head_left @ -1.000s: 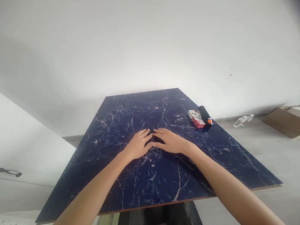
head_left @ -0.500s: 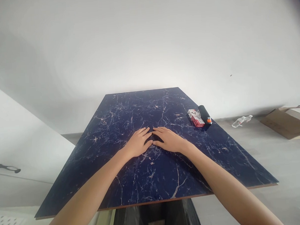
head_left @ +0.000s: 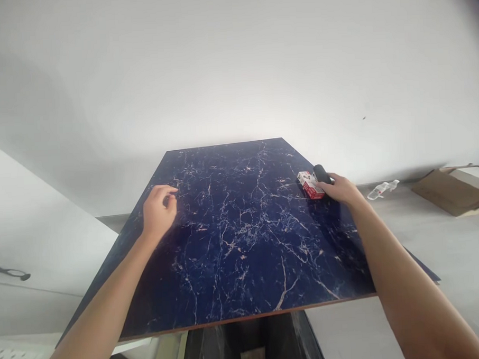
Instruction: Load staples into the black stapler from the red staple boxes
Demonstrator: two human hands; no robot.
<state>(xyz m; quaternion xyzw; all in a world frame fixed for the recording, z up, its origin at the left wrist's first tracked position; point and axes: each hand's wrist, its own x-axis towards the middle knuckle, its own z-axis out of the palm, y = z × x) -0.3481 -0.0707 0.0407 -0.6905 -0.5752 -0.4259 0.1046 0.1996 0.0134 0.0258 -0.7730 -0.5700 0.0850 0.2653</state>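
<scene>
My right hand (head_left: 340, 188) is at the right edge of the blue marbled tabletop (head_left: 243, 274), its thumb and fingers around a black cylinder (head_left: 322, 174). The upper end of the cylinder shows; my hand hides its lower end. Close beside it, to the left, lies a small red and white box (head_left: 310, 186), near my thumb tip. Over the left part of the tabletop is my left hand (head_left: 160, 208), fingers bent and thumb apart from the forefinger, with nothing in it.
Behind the table rises a white wall (head_left: 219, 69). On the floor to the right lie a clear plastic bottle (head_left: 383, 189) and a brown cardboard box (head_left: 454, 190). A white cabinet door with a dark handle (head_left: 9, 272) stands at the left.
My hands have parted from the middle of the tabletop, where they lay flat with fingertips together. The left moved left and curled; the right moved right and closed around the black cylinder.
</scene>
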